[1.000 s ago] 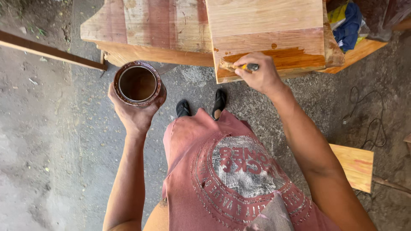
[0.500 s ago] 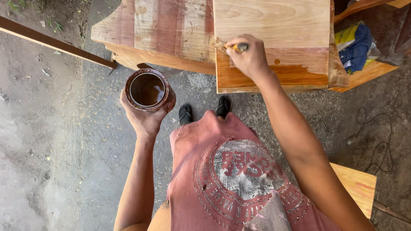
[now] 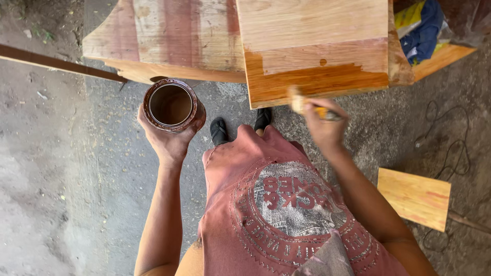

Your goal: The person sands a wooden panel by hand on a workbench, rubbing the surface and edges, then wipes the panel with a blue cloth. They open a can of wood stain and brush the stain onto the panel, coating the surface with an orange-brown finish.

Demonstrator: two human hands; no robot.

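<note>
Head view: left hand cupping a stain-smeared round tin, right hand fingers clenched on a blurred yellow-handled brush.

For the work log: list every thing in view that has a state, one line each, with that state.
Round stain-smeared metal can: open, lidless, upright, brown liquid inside.
Left hand: gripping the can from below.
Yellow-handled paintbrush: blurred, at the panel's lower edge.
Right hand: closed around the brush.
Pale wooden panel: lower band wet and glossy orange-brown, upper part bare.
Small plywood offcut: lying flat on the ground.
</note>
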